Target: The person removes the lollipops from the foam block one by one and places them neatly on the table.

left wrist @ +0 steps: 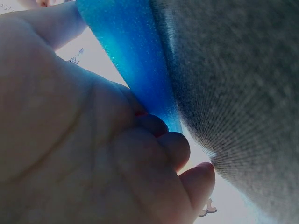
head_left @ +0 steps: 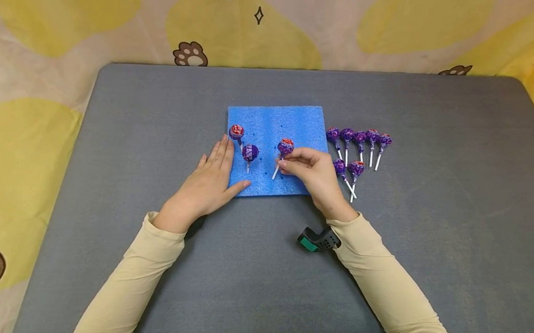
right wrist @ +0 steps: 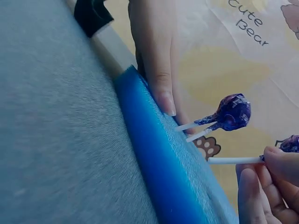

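Observation:
My right hand point(head_left: 317, 176) pinches a lollipop point(head_left: 285, 146) in a purple and red wrapper between thumb and fingers, over the blue foam board point(head_left: 280, 119). Its white stick point(right wrist: 233, 160) points down toward the board, the tip close to the surface in the right wrist view. Straight-fingered, my left hand point(head_left: 205, 183) rests along the board's left edge, with its thumb over the front left corner. Beside those fingers, a red-topped lollipop point(head_left: 236, 131) and a purple lollipop point(head_left: 250, 152) stand with their sticks in the foam.
Several more wrapped lollipops point(head_left: 360, 137) lie in two rows on the grey table point(head_left: 431, 226), just right of the board. Small dark holes dot the foam. A black and green device point(head_left: 318, 240) sits at the right wrist. Behind the table hangs a yellow patterned cloth point(head_left: 245, 29).

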A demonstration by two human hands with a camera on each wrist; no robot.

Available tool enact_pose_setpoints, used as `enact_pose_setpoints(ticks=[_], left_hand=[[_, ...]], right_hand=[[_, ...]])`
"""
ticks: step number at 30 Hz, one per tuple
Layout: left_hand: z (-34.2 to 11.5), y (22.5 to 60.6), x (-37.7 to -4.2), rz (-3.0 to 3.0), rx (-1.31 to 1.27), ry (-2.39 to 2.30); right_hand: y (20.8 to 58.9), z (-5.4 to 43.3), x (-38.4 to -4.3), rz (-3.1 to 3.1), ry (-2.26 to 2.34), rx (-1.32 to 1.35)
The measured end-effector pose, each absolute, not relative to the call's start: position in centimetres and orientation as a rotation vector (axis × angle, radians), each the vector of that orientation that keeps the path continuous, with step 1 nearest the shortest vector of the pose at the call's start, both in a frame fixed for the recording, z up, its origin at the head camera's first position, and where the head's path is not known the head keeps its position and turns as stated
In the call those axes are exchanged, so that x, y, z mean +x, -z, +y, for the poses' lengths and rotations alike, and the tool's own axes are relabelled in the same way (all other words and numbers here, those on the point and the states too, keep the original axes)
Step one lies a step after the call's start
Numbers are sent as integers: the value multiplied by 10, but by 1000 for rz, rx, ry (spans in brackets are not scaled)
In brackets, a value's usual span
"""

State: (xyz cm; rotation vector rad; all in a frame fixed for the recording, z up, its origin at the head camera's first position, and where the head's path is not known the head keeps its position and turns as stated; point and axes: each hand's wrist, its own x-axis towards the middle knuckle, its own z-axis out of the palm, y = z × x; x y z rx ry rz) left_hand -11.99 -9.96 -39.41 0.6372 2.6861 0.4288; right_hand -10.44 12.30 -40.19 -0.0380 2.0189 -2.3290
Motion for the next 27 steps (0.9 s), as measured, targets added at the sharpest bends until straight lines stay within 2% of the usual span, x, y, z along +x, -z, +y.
enact_pose_setpoints(ticks=[14,23,27], left_hand=[[-100,393,-118,2682,658,-426],[-100,394,-118,2679,656,-429],[-100,395,-118,2683,654,-431]], right_hand=[[406,162,-63,2021,2469,-46],[410,185,-58,2045,2562,-101],[403,196,-61,2093,2590,-19]])
